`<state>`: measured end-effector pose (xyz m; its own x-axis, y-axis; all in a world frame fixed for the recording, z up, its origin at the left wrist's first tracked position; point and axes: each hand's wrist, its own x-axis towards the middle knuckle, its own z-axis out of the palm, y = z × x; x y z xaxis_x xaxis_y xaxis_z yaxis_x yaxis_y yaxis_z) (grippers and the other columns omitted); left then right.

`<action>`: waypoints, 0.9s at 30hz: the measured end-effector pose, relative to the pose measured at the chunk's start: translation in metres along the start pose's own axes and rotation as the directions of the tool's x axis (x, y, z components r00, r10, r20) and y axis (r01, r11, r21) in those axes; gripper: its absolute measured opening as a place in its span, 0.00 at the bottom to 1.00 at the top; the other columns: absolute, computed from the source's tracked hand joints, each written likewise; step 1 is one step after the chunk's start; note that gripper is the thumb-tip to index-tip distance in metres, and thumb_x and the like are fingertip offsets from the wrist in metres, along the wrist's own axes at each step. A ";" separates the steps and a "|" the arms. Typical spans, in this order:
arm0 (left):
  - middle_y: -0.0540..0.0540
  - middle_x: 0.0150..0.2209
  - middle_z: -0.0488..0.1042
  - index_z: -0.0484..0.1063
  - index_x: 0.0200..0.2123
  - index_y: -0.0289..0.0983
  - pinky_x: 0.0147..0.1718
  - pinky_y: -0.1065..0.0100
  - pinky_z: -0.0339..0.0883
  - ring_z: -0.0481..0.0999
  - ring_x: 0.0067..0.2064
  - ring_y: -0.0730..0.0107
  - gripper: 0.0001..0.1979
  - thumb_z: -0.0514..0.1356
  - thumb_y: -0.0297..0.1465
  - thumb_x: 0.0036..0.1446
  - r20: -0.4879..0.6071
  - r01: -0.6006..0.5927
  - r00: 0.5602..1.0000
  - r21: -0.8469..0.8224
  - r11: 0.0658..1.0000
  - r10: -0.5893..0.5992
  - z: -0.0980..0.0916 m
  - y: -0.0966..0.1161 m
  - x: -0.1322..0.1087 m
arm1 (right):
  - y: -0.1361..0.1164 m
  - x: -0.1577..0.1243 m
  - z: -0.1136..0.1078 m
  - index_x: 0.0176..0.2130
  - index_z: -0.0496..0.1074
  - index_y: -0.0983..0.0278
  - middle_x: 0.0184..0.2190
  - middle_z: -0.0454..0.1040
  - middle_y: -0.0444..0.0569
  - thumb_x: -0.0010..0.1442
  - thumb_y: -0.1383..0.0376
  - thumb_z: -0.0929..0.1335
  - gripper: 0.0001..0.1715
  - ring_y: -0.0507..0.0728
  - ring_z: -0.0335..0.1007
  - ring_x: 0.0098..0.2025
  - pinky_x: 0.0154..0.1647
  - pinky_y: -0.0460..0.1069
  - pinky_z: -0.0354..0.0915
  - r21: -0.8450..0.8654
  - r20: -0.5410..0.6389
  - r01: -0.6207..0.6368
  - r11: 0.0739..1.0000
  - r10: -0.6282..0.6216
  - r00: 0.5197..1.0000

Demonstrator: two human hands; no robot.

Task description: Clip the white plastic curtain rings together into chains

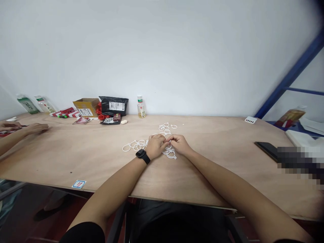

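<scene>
My left hand, with a black watch on its wrist, and my right hand meet over the middle of the wooden table. Fingers of both hands are closed in a pinch on a white plastic ring, partly hidden by the fingertips. Loose white rings with small eyelets, like curtain rings, lie around them. One group of rings spreads left of my left hand, and more rings lie just below the fingertips. Further rings are beyond the hands.
Along the wall stand a drink bottle, a black parcel bag and an open cardboard box. Another person's hands work at the far left. A phone lies right; a number card is at the front edge.
</scene>
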<state>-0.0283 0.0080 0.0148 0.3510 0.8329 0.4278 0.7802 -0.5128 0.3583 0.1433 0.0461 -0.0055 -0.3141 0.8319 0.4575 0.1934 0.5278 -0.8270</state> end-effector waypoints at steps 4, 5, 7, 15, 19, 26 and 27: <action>0.47 0.41 0.75 0.72 0.34 0.39 0.49 0.59 0.55 0.71 0.47 0.64 0.13 0.54 0.39 0.64 0.033 0.014 0.999 0.015 1.000 -0.015 0.000 0.003 0.000 | 0.002 0.002 0.003 0.25 0.74 0.64 0.26 0.76 0.45 0.46 0.71 0.61 0.13 0.53 0.71 0.30 0.33 0.46 0.67 -0.034 -0.013 -0.017 0.999 0.016 1.000; 0.46 0.41 0.75 0.72 0.34 0.39 0.49 0.59 0.54 0.70 0.47 0.63 0.13 0.53 0.39 0.64 0.038 0.023 0.999 0.021 1.000 -0.024 0.000 0.003 0.000 | 0.003 0.002 0.002 0.27 0.75 0.64 0.27 0.77 0.45 0.46 0.72 0.61 0.14 0.53 0.72 0.30 0.33 0.46 0.67 -0.052 -0.017 -0.015 0.999 0.014 1.000; 0.46 0.40 0.75 0.72 0.33 0.39 0.49 0.57 0.54 0.70 0.47 0.62 0.13 0.53 0.39 0.64 0.043 0.054 0.998 0.038 0.998 -0.055 0.001 0.003 0.001 | 0.006 0.004 -0.002 0.35 0.77 0.64 0.31 0.78 0.46 0.47 0.72 0.61 0.19 0.53 0.72 0.31 0.34 0.47 0.67 -0.119 -0.033 0.001 0.993 -0.005 0.999; 0.44 0.42 0.76 0.75 0.36 0.40 0.49 0.55 0.53 0.70 0.49 0.57 0.13 0.57 0.42 0.60 0.062 0.159 0.984 0.093 0.983 -0.165 0.001 -0.008 0.000 | 0.033 0.012 -0.042 0.44 0.76 0.62 0.46 0.75 0.50 0.51 0.75 0.63 0.23 0.58 0.71 0.45 0.45 0.50 0.65 -0.616 0.034 -0.007 0.788 0.035 0.999; 0.44 0.47 0.76 0.72 0.44 0.40 0.50 0.55 0.54 0.69 0.52 0.57 0.15 0.58 0.42 0.58 0.039 0.150 0.987 0.072 0.986 -0.153 0.002 -0.008 0.000 | 0.042 0.012 -0.045 0.45 0.75 0.61 0.49 0.72 0.50 0.53 0.73 0.64 0.21 0.58 0.71 0.45 0.43 0.49 0.64 -0.696 0.055 -0.055 0.716 0.129 0.990; 0.45 0.47 0.76 0.72 0.44 0.40 0.51 0.56 0.54 0.70 0.52 0.58 0.14 0.57 0.42 0.60 0.040 0.141 0.989 0.042 0.989 -0.143 0.002 -0.006 0.000 | 0.034 0.010 -0.040 0.38 0.76 0.60 0.45 0.68 0.50 0.59 0.71 0.64 0.13 0.55 0.69 0.41 0.38 0.48 0.62 -0.723 0.040 -0.090 0.685 0.171 0.984; 0.45 0.47 0.76 0.72 0.44 0.40 0.51 0.56 0.54 0.70 0.52 0.58 0.14 0.56 0.42 0.60 0.039 0.141 0.989 0.035 0.989 -0.142 0.002 -0.006 0.000 | 0.033 0.010 -0.039 0.38 0.75 0.61 0.45 0.67 0.50 0.60 0.71 0.63 0.12 0.55 0.69 0.41 0.39 0.48 0.63 -0.715 0.055 -0.072 0.695 0.159 0.986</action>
<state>-0.0318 0.0114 0.0114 0.2561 0.9049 0.3400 0.8397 -0.3825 0.3854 0.1832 0.0785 -0.0154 -0.3304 0.8945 0.3012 0.8218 0.4296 -0.3744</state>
